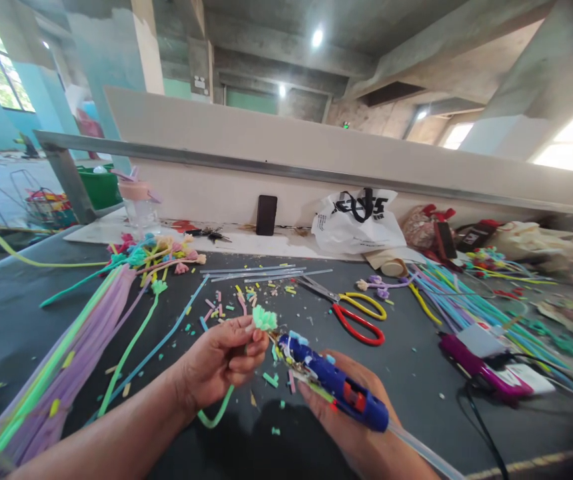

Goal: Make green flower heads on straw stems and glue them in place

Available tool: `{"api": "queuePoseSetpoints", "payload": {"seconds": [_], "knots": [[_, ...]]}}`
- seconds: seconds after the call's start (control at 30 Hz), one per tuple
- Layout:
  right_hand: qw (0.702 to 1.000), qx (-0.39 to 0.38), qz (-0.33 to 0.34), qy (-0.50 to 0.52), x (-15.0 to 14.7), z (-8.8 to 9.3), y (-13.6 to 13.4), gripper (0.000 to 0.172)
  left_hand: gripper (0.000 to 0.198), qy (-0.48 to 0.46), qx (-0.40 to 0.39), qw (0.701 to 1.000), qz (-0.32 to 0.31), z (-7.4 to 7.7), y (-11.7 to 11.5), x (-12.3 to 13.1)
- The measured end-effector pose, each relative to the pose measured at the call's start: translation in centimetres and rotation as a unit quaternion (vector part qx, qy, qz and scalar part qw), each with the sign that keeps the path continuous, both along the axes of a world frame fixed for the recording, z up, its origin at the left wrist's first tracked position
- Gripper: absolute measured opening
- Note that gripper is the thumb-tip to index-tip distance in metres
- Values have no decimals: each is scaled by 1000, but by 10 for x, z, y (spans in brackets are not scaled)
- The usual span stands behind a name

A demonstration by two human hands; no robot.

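Observation:
Pinched in my left hand (226, 353) is a light green pipe-cleaner flower (264, 319), whose bent stem hangs below my fingers. My right hand (351, 400) is wrapped round a blue hot glue gun (334, 381) with a clear glue stick (424, 453) coming out of its rear. The gun's nozzle points left and lies close by the flower's underside; I cannot tell if they touch. Short cut bits of pipe cleaner (270, 380) are scattered on the dark table around both hands.
Scissors (351, 310) with red and yellow handles lie beyond the glue gun. Clear glue sticks (256, 273) lie behind the scraps. Bundled pipe cleaners (86, 347) fill the left side. A purple device (484, 367) with a cord is at right. A phone (266, 215) leans on the back board.

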State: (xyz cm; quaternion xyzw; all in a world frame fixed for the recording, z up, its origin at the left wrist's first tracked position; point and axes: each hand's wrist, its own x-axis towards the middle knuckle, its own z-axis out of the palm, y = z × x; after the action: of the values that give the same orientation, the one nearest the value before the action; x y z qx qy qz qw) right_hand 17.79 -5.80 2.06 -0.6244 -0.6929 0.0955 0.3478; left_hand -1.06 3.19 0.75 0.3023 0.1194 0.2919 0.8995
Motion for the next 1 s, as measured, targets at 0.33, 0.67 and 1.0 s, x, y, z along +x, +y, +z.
{"api": "queuePoseSetpoints", "payload": {"seconds": [0.33,0.67,1.0], "knots": [[999,20,-16,-20,3,-3,-1,20,13,9,5,1000,1,1,-2,0],[998,56,-19,-27,7,-2,3,25,17,19,6,1000,20,-2,3,3],[999,31,-39,11,1,2,-4,16,15,64,58,994,64,-2,-2,5]]}}
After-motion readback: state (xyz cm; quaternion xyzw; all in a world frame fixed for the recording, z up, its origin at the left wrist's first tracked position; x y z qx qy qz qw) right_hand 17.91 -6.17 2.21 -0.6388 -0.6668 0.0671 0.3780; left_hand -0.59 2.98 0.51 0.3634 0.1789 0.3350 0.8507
